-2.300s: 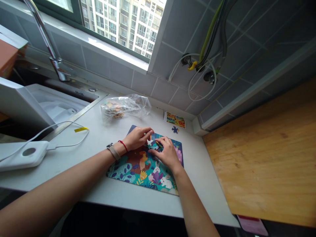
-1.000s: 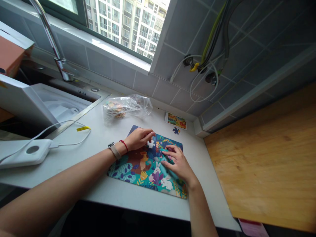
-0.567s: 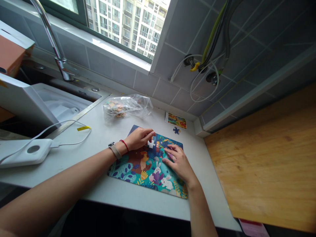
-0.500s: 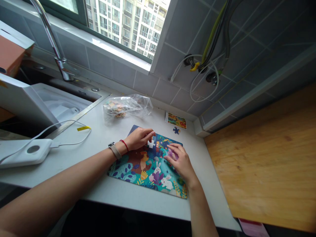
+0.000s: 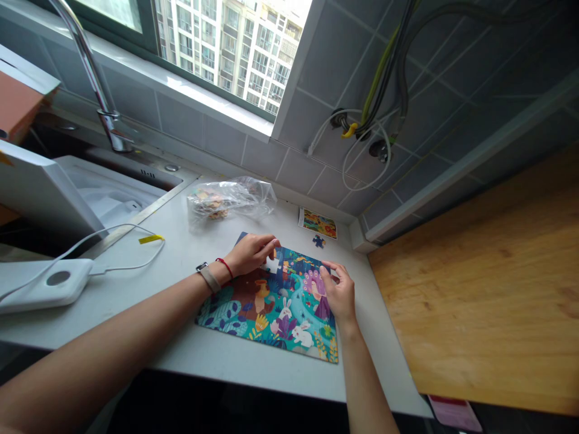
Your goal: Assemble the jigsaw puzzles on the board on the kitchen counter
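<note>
Kitchen, by the look of it: chrome faucet point(image 5: 100, 90) at a sink point(image 5: 159, 181) on the left, set into a white countertop point(image 5: 371, 343), gray tiled wall point(image 5: 265, 158) behind. Window point(image 5: 150, 36) on the far side faces a multi-storey building point(image 5: 212, 42). Loose cables point(image 5: 378, 90) hang on the tiles, right of it.

On the white countertop point(image 5: 377, 343) are laid a jigsaw puzzle point(image 5: 271, 316), a clear plastic bag point(image 5: 233, 198), a loose puzzle piece point(image 5: 319, 241) beside a picture card point(image 5: 319, 223), and a white device point(image 5: 45, 292) with its cable point(image 5: 98, 272).
</note>
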`<state>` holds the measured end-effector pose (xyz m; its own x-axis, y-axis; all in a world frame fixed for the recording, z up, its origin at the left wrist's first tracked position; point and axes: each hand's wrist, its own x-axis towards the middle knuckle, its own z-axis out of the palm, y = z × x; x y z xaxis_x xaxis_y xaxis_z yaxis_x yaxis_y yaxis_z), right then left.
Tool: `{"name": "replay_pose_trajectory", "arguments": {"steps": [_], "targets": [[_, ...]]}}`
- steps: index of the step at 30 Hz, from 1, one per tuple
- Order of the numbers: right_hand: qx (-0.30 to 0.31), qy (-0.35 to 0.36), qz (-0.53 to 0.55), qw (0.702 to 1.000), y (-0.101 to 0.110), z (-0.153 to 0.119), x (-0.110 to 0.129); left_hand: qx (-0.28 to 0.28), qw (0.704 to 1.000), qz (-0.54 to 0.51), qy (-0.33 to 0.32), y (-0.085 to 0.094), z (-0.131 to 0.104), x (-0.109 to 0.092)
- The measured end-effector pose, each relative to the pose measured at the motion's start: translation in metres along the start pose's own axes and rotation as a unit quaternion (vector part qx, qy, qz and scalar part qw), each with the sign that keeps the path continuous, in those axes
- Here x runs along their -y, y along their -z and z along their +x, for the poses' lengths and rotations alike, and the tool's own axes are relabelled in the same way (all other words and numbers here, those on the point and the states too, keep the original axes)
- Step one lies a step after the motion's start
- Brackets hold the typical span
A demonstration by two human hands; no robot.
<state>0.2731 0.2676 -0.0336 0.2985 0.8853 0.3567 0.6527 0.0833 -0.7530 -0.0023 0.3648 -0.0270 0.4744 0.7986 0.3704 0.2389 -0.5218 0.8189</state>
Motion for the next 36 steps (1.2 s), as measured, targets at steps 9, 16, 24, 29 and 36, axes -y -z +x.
{"name": "replay_pose_trajectory", "arguments": {"steps": [9, 16, 24, 29, 36], "targets": [[0.015, -0.018, -0.068, 0.997, -0.023, 0.067, -0.035, -0.079, 0.996, -0.024, 0.025, 0.002, 0.003, 0.007], [0.031, -0.026, -0.108, 0.993, -0.032, 0.120, -0.042, -0.089, 0.995, -0.039, 0.038, 0.006, 0.005, 0.005], [-0.027, 0.003, -0.093, 0.995, -0.026, 0.098, -0.032, -0.097, 0.993, -0.038, 0.050, 0.005, 0.007, 0.006], [0.114, 0.036, -0.008, 0.993, -0.038, 0.056, 0.010, -0.099, 0.994, -0.016, 0.049, 0.004, 0.006, 0.007], [0.284, 0.177, 0.017, 0.942, -0.057, 0.020, 0.050, -0.100, 0.993, 0.036, 0.042, 0.006, 0.007, 0.008]]}}
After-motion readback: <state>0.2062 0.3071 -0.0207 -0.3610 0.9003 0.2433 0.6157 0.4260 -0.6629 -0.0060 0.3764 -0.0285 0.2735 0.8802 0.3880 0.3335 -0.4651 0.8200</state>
